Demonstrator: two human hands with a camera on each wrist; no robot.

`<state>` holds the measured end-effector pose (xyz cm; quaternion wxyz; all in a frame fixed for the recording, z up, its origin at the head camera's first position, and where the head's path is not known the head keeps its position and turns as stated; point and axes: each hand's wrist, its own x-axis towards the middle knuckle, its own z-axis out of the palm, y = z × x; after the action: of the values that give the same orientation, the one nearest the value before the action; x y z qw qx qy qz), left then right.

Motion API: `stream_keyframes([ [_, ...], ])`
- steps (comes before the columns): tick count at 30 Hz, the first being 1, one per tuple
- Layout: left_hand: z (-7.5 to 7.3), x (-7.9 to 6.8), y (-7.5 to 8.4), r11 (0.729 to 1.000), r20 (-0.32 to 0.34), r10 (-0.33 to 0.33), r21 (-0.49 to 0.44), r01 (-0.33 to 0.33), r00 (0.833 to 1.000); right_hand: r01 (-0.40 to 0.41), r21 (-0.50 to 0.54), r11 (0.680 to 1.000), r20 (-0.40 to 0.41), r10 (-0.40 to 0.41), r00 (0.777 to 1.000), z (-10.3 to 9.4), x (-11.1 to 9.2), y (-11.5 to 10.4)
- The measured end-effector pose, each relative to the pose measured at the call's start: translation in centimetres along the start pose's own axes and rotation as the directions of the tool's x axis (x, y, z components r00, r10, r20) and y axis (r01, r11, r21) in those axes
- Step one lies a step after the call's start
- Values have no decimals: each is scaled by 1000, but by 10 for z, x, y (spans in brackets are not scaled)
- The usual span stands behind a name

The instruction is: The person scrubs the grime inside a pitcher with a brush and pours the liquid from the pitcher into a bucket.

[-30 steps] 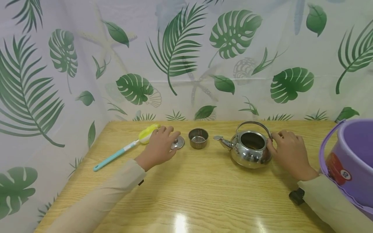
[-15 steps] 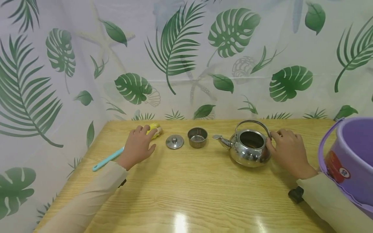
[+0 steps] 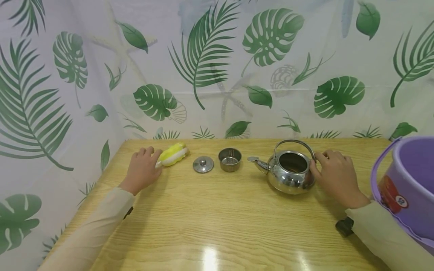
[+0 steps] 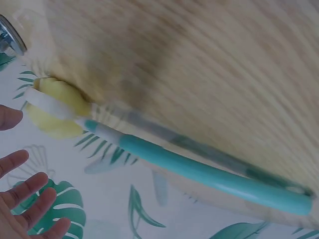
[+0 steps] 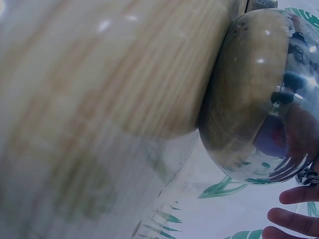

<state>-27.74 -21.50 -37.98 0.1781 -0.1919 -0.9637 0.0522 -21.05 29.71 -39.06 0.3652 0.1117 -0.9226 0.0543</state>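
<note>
My left hand (image 3: 142, 169) is over the turquoise handle of a sponge bottle brush (image 3: 173, 154), whose yellow and white head shows beyond the fingers. In the left wrist view the fingers (image 4: 32, 191) are spread, apart from the brush handle (image 4: 199, 177). With thumb and forefinger, my right hand (image 3: 335, 177) pinches the raised handle of a shiny steel kettle (image 3: 291, 184) at its right side. The other fingers (image 5: 294, 221) stay extended. The kettle is lidless, its spout pointing left. The right thumb is hidden in the right wrist view.
A small steel lid (image 3: 203, 164) with a knob lies right of the brush. Beside it stands a perforated steel strainer cup (image 3: 230, 160). At the right edge is a purple bucket (image 3: 410, 188). A leaf-patterned sheet (image 3: 217, 75) hangs behind the wooden table (image 3: 217, 210).
My left hand has moved left from above the lid, past the brush head to the handle, uncovering the lid and sponge. The right hand and kettle have stayed put.
</note>
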Motion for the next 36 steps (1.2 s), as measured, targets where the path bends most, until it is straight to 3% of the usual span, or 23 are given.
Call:
stream_keyframes([
  [8,12,-11,-14,999,-8,-33,-24,32,999,40,-11,999,-47,-41,998,1,1,1],
  [19,19,-23,-30,997,113,-70,-6,71,991,30,-12,999,-46,-31,998,0,-1,0],
  [36,24,-32,-47,997,156,-71,-17,75,985,15,-11,1000,-16,-16,1000,1,2,2],
])
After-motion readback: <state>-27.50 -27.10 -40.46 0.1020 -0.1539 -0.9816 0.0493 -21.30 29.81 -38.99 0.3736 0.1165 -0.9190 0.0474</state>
